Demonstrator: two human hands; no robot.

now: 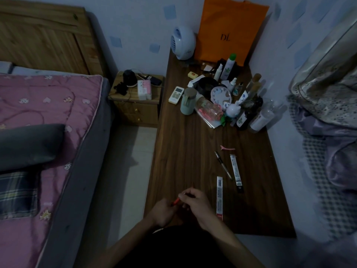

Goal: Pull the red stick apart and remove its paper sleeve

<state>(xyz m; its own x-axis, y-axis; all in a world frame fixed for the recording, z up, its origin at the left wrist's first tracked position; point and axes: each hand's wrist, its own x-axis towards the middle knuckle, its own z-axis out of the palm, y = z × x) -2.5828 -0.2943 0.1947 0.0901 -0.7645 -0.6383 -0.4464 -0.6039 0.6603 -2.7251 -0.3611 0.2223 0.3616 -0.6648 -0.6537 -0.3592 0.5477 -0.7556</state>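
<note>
Two bare forearms come up from the bottom edge, hands meeting over the near end of the dark wood-grain table (185,151). Left hand (161,210) has its fingers curled around the lower end of a thin red pen-like stick (176,201). Right hand (195,202) pinches the upper end of the same stick with curled fingertips. The stick sits tilted between both hands, just above the table's near edge; too small and dim to tell whether it is a pen or a refill.

Far left: bed with pink quilted cover (48,117), dark grey pillow (29,144) on it, wooden headboard (42,35) behind. Next over, a small wooden nightstand (135,107) with a pink-and-white tissue pack (144,89).

On the table, just right of the right hand, a long white packet with barcode and red end (219,198). Further right, a slim black-and-silver pen (223,165), then a long white-and-black packet (236,173), near each other but apart. Beyond them, a pink hair clip (227,148).

Far end of table: clutter of bottles, white remote control (176,94), round white clock (220,95), pale blue round fan (183,42), orange paper bag marked DL (229,29) against the wall.
</note>
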